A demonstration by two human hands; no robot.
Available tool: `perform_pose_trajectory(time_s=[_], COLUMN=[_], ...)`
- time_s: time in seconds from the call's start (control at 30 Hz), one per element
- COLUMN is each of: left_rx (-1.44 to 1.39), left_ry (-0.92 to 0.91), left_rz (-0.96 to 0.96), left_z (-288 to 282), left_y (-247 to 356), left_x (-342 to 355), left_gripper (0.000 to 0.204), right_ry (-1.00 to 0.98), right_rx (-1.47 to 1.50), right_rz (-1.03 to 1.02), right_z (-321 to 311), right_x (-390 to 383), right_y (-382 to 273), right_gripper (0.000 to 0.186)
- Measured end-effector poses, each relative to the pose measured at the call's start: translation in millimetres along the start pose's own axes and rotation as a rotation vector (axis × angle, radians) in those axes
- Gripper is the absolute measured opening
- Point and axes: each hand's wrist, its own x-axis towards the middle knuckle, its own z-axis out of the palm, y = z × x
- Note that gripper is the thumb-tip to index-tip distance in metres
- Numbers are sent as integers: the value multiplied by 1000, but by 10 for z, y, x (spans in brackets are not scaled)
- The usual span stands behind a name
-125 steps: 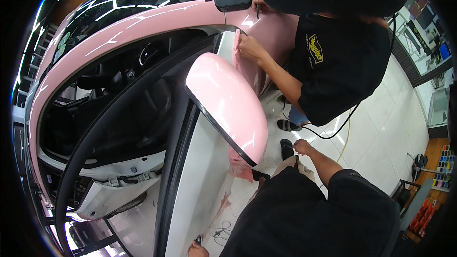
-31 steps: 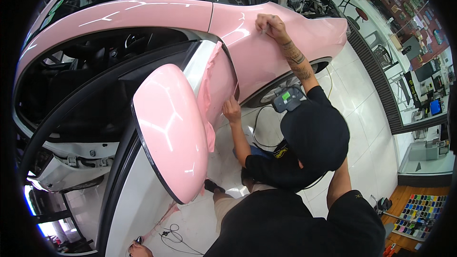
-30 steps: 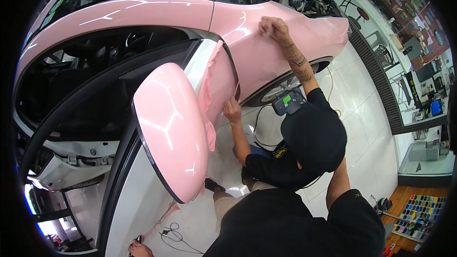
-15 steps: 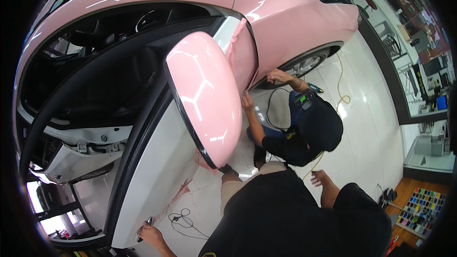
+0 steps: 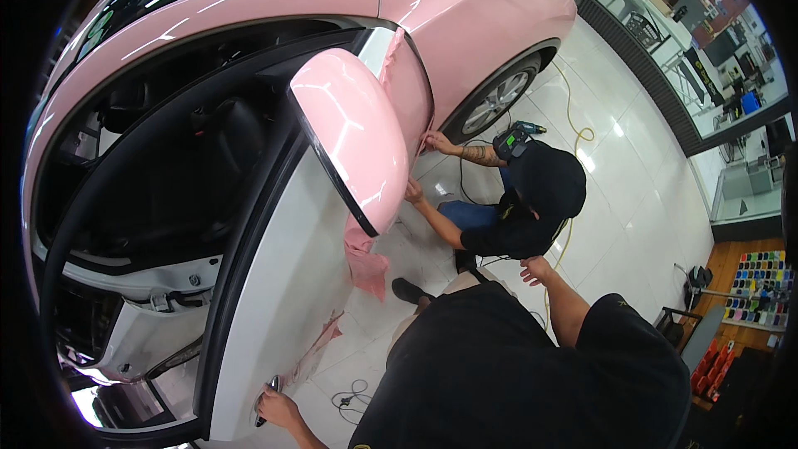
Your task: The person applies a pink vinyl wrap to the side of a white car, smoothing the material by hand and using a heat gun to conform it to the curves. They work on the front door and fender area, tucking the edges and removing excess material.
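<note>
My left hand (image 5: 278, 407) is closed on a chrome door handle (image 5: 271, 387) low on the white door (image 5: 280, 278). My right hand (image 5: 536, 273) hangs with loosely bent, parted fingers and holds nothing, just below a co-worker (image 5: 540, 187) in a black cap. This person crouches beside the pink car, with one hand (image 5: 434, 142) and the other (image 5: 413, 192) at the lower edge of the pink-covered panel (image 5: 416, 91) beyond the pink mirror (image 5: 353, 141). Loose pink film (image 5: 367, 274) hangs beneath the mirror.
A front wheel (image 5: 495, 98) is behind the co-worker. A yellow cord (image 5: 573, 125) and black cables (image 5: 353, 399) lie on the tiled floor (image 5: 632, 183). Colour samples (image 5: 756, 291) and red tools (image 5: 711, 366) are at the right, below a workbench (image 5: 669, 17).
The co-worker has dropped into a crouch, bringing a raised hand down from the fender to the panel's lower edge. My right hand has risen slightly; my left hand stays at the handle.
</note>
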Motion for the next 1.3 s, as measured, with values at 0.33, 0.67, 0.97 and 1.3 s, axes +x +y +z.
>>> perform_pose_trajectory(time_s=[0.33, 0.67, 0.97, 1.3], left_rx=[-16, -30, -13, -26], left_ry=[20, 62, 32, 49], left_rz=[70, 114, 133, 181], left_z=[80, 173, 201, 203], left_y=[-89, -75, -47, -13], left_x=[500, 995, 1346, 1598], left_gripper=[60, 60, 60, 64], right_ry=[-6, 44, 58, 85], right_rx=[19, 97, 143, 45], right_rz=[21, -4, -16, -23], right_z=[706, 877, 927, 924], right_x=[-129, -280, -382, -502], right_y=[334, 450, 577, 619], right_gripper=[44, 41, 40, 38])
